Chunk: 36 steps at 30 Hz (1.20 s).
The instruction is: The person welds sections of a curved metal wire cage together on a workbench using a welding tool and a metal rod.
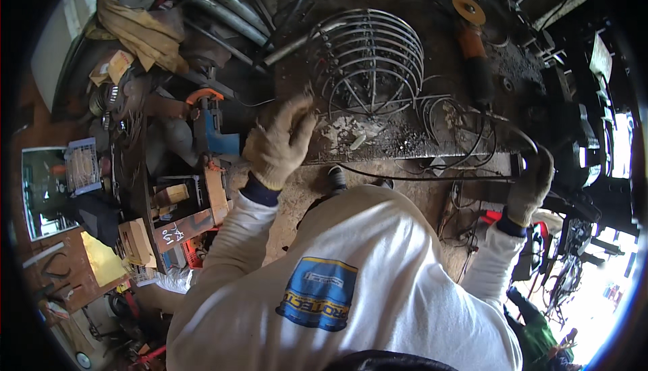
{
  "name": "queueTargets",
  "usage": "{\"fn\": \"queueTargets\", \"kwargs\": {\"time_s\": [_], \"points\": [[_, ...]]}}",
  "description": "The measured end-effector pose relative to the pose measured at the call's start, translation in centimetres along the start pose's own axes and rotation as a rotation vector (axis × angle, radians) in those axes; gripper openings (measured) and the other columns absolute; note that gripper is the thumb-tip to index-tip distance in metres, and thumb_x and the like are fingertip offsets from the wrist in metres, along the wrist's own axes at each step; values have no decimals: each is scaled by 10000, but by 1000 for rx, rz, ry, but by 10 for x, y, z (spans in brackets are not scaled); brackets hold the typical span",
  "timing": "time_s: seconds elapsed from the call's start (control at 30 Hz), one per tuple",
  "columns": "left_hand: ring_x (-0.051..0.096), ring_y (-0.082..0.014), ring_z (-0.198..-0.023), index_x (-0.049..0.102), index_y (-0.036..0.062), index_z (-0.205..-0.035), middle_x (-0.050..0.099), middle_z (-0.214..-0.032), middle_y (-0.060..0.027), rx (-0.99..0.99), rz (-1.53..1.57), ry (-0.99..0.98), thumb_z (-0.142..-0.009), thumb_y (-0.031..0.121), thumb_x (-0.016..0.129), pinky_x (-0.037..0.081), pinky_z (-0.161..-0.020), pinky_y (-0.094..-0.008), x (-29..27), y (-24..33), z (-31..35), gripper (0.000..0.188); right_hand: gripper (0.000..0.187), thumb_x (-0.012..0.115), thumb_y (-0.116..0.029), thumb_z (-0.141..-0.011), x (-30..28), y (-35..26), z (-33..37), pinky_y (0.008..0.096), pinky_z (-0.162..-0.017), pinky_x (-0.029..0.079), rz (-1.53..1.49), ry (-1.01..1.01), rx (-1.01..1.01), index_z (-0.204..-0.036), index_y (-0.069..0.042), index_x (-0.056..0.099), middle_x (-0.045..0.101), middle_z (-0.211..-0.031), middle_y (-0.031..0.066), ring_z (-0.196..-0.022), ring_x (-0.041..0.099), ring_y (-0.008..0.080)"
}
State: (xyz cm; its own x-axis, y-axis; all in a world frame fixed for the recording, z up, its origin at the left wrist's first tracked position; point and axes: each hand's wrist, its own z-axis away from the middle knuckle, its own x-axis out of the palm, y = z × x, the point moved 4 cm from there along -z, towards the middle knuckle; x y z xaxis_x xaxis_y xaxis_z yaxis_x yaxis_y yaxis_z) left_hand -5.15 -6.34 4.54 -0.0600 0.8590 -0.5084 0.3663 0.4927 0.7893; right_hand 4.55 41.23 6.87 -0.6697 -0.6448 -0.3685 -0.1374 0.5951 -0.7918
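My left hand (282,140), in a tan work glove, is raised at the bench's front edge with thumb and fingers apart, holding nothing I can see. Just beyond it stands a round metal wire basket (372,67) made of curved bars and rings. My right hand (532,183), also gloved, is at the right by the bench corner, its fingers curled round a cable (459,179); part of the grip is hidden. Farther off, an angle grinder (474,57) with an orange disc lies on the dark metal workbench (432,143).
Loose wires and cables (442,118) coil on the bench's right side. Long metal pipes (216,3) lie at the far left, near a tan cloth (138,27). A blue and orange clamp-like tool (214,124) and a shelf with boxes (179,226) stand to my left.
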Motion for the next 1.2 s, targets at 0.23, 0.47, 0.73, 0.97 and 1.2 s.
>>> {"fn": "queueTargets", "kwargs": {"time_s": [0.23,0.47,0.73,0.97,1.2], "points": [[718,-242,-863,427,46,-1405,689,-1172,-143,469,-65,61,-936,295,680,584,-741,-326,-17,-8,-110,588,266,468,-120,-1026,-10,-7,26,292,-846,504,-144,-71,91,-1248,-3,557,636,-1119,88,-949,630,165],[547,-338,-1257,180,24,-1521,572,-1358,-165,511,-335,-153,-791,746,573,456,-1057,-453,14,-28,-139,1099,204,496,-27,-952,4,-29,66,318,-843,481,-97,-119,70,-1119,-10,613,598,-1030,82,-943,583,180],[563,-363,-1226,229,1,-1497,608,-1304,-165,505,-231,-166,-786,749,583,441,-1062,-458,12,-27,-141,1092,176,524,-78,-968,12,-32,83,313,-839,481,14,-135,143,-1098,-10,621,586,-1038,69,-947,579,173],[596,-356,-1152,300,-28,-1464,641,-1216,-185,609,-309,-121,-773,746,622,456,-1016,-466,6,-11,-125,1087,204,517,-104,-963,19,-23,90,319,-836,487,48,-146,113,-1111,-4,615,582,-1037,75,-939,588,172],[590,-333,-1160,289,-11,-1477,648,-1198,-168,674,-284,-98,-788,777,565,433,-1038,-468,1,-6,-117,1083,252,519,-86,-919,26,-34,86,325,-828,506,-11,-136,84,-1141,-4,607,582,-1056,83,-920,613,180]]}}
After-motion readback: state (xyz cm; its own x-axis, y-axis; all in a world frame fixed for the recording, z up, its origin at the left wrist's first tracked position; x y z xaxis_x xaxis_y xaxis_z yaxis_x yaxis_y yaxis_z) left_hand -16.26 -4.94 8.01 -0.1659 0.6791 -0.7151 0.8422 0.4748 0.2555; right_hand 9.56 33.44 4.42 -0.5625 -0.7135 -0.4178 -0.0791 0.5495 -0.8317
